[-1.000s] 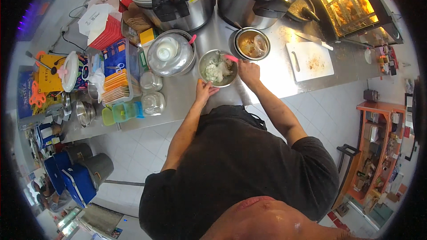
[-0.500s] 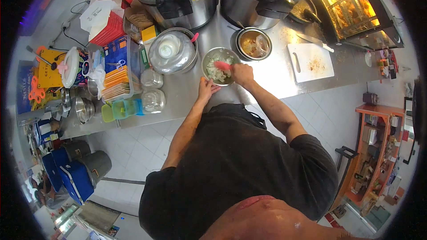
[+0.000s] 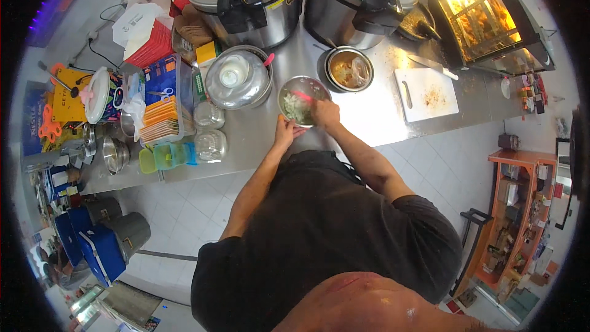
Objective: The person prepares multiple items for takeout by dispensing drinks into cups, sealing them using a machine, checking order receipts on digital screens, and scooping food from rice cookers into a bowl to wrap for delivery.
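Note:
A metal bowl (image 3: 312,82) stands on the steel counter in front of me, holding white, rice-like food (image 3: 295,109). At its near left rim, my left hand (image 3: 287,133) grips the bowl, the fingers reaching round the outside. My right hand (image 3: 326,114) is closed on a pink spatula (image 3: 300,95), whose blade reaches into the bowl over the food; my fist hides its handle. Left of the bowl sits a lidded metal pot (image 3: 249,80). To the right, a round container (image 3: 349,69) holds orange-brown food and what looks like a clear plastic bag.
Two big rice cookers (image 3: 286,15) (image 3: 329,18) stand behind. On the right are a white cutting board (image 3: 427,95), a knife (image 3: 433,66) and a lit food warmer (image 3: 482,21). Clear containers (image 3: 211,145) and a plastic bin (image 3: 184,95) of envelopes crowd the left.
My right hand has come nearer to me and lower over the bowl, swinging the spatula's blade left through the food. My left hand keeps its grip. The whole view has shifted slightly.

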`<act>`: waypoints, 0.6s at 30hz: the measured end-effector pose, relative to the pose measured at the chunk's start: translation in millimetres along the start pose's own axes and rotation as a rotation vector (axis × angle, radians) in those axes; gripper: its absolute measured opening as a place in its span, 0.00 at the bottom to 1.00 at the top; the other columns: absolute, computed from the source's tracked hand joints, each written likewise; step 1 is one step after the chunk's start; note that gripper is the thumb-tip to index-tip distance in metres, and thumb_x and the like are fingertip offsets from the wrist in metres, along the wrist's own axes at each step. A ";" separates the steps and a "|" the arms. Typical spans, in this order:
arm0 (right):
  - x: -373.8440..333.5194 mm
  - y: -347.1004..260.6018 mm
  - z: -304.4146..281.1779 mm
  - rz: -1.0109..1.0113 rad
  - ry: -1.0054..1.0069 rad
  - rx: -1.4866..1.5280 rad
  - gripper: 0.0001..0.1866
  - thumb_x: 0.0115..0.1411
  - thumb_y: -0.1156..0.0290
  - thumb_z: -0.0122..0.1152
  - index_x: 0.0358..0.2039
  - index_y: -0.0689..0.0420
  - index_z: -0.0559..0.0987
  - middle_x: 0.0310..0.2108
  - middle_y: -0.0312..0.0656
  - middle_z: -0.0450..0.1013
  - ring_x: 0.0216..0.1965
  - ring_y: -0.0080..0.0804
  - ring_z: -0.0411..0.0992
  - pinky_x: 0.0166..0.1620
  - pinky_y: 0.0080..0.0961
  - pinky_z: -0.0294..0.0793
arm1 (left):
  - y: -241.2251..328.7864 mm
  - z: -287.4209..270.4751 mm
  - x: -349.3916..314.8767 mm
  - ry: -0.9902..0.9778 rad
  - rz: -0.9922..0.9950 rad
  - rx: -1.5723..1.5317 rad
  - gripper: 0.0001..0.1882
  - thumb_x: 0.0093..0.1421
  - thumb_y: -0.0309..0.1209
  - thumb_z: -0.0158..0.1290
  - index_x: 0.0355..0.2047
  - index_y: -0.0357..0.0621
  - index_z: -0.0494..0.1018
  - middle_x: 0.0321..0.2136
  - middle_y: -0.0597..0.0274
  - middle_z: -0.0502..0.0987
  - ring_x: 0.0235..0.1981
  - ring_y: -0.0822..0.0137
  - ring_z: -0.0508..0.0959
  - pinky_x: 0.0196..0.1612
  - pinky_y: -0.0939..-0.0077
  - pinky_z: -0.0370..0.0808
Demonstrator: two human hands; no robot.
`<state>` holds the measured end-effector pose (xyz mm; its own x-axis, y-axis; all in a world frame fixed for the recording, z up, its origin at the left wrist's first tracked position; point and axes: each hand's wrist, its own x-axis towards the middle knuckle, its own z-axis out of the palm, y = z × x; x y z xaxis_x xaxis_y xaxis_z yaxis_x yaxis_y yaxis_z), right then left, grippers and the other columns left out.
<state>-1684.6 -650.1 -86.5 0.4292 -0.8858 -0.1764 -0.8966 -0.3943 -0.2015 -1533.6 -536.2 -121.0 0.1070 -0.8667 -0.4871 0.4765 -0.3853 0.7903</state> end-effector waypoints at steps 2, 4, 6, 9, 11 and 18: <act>-12.9 -29.1 -32.9 -0.132 0.087 0.064 0.13 0.64 0.60 0.51 0.36 0.52 0.81 0.28 0.51 0.79 0.27 0.50 0.80 0.30 0.46 0.78 | -0.4 -12.8 0.4 0.036 0.000 -0.006 0.10 0.71 0.25 0.40 0.49 0.44 0.53 0.46 0.44 0.69 0.41 0.48 0.82 0.42 0.57 0.85; -30.4 -33.8 -41.6 -0.159 0.062 0.063 0.13 0.65 0.60 0.51 0.36 0.51 0.82 0.27 0.50 0.79 0.29 0.48 0.80 0.31 0.46 0.78 | 4.5 -11.7 0.9 0.031 -0.001 -0.008 0.10 0.71 0.25 0.40 0.49 0.44 0.53 0.46 0.44 0.69 0.41 0.48 0.82 0.42 0.57 0.85; -31.6 -12.2 -22.4 -0.167 -0.017 0.007 0.13 0.64 0.60 0.52 0.36 0.51 0.82 0.27 0.50 0.79 0.29 0.47 0.80 0.31 0.44 0.78 | 21.6 -0.3 1.0 -0.001 0.011 -0.004 0.09 0.72 0.26 0.40 0.48 0.42 0.54 0.46 0.42 0.70 0.41 0.48 0.82 0.45 0.57 0.85; -13.1 -6.8 -57.8 -0.136 -0.154 -0.101 0.12 0.57 0.60 0.58 0.33 0.53 0.84 0.30 0.50 0.80 0.33 0.46 0.81 0.36 0.43 0.80 | 19.0 -4.8 -3.6 -0.002 0.011 0.001 0.09 0.72 0.27 0.40 0.48 0.40 0.55 0.46 0.42 0.70 0.40 0.49 0.82 0.46 0.57 0.84; 0.2 -8.7 -70.1 -0.085 -0.122 -0.098 0.12 0.56 0.60 0.59 0.31 0.54 0.85 0.33 0.50 0.80 0.35 0.46 0.81 0.36 0.43 0.80 | 19.1 -7.1 -3.9 0.009 0.009 0.004 0.08 0.72 0.27 0.40 0.47 0.40 0.54 0.45 0.43 0.70 0.40 0.48 0.82 0.45 0.56 0.84; 20.1 4.9 -43.2 -0.330 -0.008 -0.279 0.10 0.55 0.64 0.58 0.32 0.53 0.85 0.33 0.48 0.81 0.34 0.42 0.82 0.34 0.37 0.81 | 11.7 -8.3 -1.9 0.052 -0.011 -0.007 0.07 0.72 0.26 0.41 0.44 0.41 0.54 0.43 0.44 0.70 0.41 0.47 0.82 0.44 0.54 0.85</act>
<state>-1685.1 -680.4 -49.4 0.6974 -0.7000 -0.1538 -0.7060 -0.7079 0.0201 -1521.0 -536.4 -114.0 0.1473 -0.8446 -0.5147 0.4840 -0.3923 0.7822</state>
